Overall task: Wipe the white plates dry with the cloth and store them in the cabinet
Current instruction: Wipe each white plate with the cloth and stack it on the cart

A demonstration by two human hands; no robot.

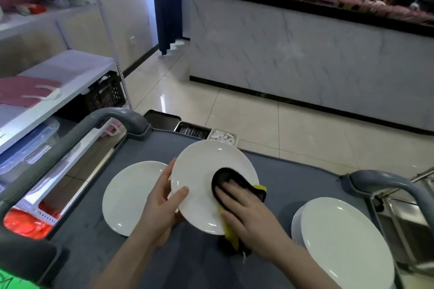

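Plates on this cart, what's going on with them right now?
A person is wiping a plate dry. The left hand grips it by the rim, tilted above the cart, while the right hand presses a black and yellow cloth against its face. A second plate lies flat on the cart to the left, and a stack sits on the right.

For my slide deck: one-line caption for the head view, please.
Left hand holds a white plate while right hand presses a black-and-yellow cloth onto it over a grey cart.
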